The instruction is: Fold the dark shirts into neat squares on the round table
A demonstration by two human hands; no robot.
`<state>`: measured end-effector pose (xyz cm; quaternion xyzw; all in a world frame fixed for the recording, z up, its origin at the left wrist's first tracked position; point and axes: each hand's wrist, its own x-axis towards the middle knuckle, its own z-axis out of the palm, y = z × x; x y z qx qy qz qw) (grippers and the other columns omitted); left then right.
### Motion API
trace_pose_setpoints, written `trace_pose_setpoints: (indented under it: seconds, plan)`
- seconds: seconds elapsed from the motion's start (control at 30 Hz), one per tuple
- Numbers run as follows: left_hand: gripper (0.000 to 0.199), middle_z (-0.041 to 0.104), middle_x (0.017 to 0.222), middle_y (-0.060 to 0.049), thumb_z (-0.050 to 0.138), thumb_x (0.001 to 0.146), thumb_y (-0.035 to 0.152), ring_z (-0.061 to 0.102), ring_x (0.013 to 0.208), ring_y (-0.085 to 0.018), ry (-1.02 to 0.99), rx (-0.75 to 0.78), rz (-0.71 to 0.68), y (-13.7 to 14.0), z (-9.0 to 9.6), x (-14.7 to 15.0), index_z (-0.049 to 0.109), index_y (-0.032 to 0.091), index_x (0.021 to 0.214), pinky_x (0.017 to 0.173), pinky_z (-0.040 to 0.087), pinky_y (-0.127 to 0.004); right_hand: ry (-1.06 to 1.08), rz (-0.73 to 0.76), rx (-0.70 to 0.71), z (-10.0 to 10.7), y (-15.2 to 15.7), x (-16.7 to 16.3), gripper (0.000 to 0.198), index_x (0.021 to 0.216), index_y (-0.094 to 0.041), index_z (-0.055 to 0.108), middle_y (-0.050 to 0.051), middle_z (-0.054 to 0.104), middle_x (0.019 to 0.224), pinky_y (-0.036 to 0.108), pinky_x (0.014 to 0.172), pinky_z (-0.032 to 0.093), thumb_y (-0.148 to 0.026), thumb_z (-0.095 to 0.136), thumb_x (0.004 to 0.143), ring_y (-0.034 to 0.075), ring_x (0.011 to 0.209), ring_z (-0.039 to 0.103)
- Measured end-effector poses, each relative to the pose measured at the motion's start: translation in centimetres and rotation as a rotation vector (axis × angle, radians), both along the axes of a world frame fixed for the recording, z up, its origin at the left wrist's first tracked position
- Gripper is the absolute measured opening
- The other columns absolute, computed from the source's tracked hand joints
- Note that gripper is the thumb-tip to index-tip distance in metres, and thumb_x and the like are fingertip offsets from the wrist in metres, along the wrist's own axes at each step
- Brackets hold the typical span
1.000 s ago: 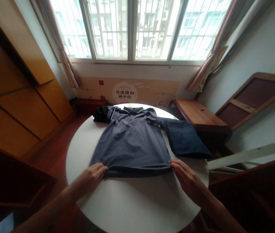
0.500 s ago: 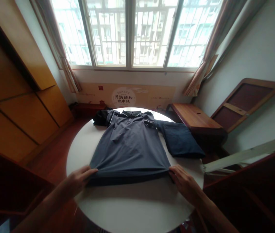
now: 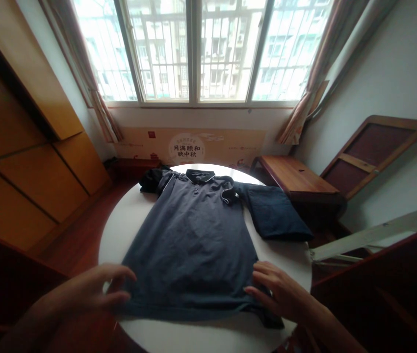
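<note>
A dark grey polo shirt (image 3: 194, 245) lies spread on the round white table (image 3: 120, 235), its collar at the far side and its hem toward me. Beside the lower left edge of the shirt is my left hand (image 3: 101, 289), thumb and fingers apart, holding nothing. My right hand (image 3: 276, 289) is over the lower right corner, fingers curved and thumb apart from them, with no cloth visible between. A dark flap of hem sticks out below that hand. Right of the shirt lies a folded navy garment (image 3: 278, 211); a black cloth bundle (image 3: 151, 180) sits by the left sleeve.
A small wooden table (image 3: 297, 174) stands beyond on the right, near a wooden-framed panel (image 3: 359, 152) leaning by the wall. Wooden cabinets (image 3: 46, 181) line the left side. A printed banner (image 3: 208, 147) runs below the window (image 3: 194, 54).
Both hands have let go of the shirt's hem. The hem has come down toward me, and the cloth lies longer and flatter. My left hand has moved outward and nearer.
</note>
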<state>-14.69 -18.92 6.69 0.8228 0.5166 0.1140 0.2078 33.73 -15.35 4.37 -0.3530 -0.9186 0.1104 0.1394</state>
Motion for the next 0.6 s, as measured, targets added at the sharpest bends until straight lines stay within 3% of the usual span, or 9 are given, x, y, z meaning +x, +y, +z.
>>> trace_pose_setpoints:
  seconds: [0.1,0.23,0.33,0.47,0.53,0.6]
  plan:
    - [0.029,0.072,0.086,-0.003,0.054,0.092,0.043,0.066,0.077,-0.016,-0.082,-0.003,0.013,7.1,0.9,1.4,0.073,0.022,0.098,0.074,0.052,-0.024,0.042,-0.01,0.004,1.3,3.7,-3.4,0.03,0.077,-0.018,0.057,0.005,0.059,0.081,0.03,0.07,0.046,-0.033,0.047,0.101,0.017,0.075,0.058]
    - [0.03,0.073,0.093,-0.007,0.052,0.089,0.037,0.068,0.082,-0.02,-0.159,0.285,0.383,19.4,0.6,3.4,0.072,0.017,0.1,0.075,0.054,-0.028,0.078,0.189,-0.018,1.8,8.4,-11.1,0.021,0.094,-0.018,0.066,0.008,0.065,0.097,0.029,0.082,0.051,-0.035,0.054,0.098,0.018,0.088,0.063]
    - [0.029,0.07,0.11,-0.013,0.052,0.088,0.027,0.067,0.1,-0.023,-0.041,0.385,0.569,26.8,-0.4,4.5,0.068,0.014,0.108,0.093,0.05,-0.031,0.027,0.335,-0.001,0.9,9.5,-17.0,0.033,0.115,-0.015,0.066,0.013,0.064,0.122,0.036,0.097,0.049,-0.041,0.058,0.095,0.024,0.112,0.061]
    - [0.045,0.063,0.124,-0.022,0.07,0.078,0.033,0.057,0.121,-0.034,-0.028,0.348,0.702,31.9,-1.5,5.5,0.064,0.009,0.115,0.103,0.044,-0.04,-0.022,0.494,-0.022,-1.0,6.9,-21.6,0.071,0.143,-0.021,0.049,0.017,0.043,0.151,0.067,0.107,0.033,-0.065,0.057,0.088,0.043,0.139,0.036]
    - [0.037,0.065,0.12,-0.022,0.075,0.074,0.031,0.056,0.122,-0.036,-0.101,0.295,0.798,33.0,-1.7,5.6,0.067,0.011,0.104,0.103,0.043,-0.042,-0.002,0.535,-0.061,-1.7,5.1,-22.2,0.078,0.149,-0.03,0.042,0.014,0.03,0.16,0.076,0.108,0.02,-0.073,0.053,0.085,0.047,0.146,0.02]
    - [0.02,0.068,0.113,-0.02,0.07,0.078,0.027,0.059,0.119,-0.035,-0.184,0.276,0.869,33.9,-1.7,5.4,0.068,0.014,0.094,0.101,0.044,-0.041,0.023,0.559,-0.083,-2.1,3.8,-22.1,0.079,0.151,-0.034,0.037,0.013,0.02,0.164,0.077,0.109,0.01,-0.074,0.051,0.085,0.046,0.148,0.01]
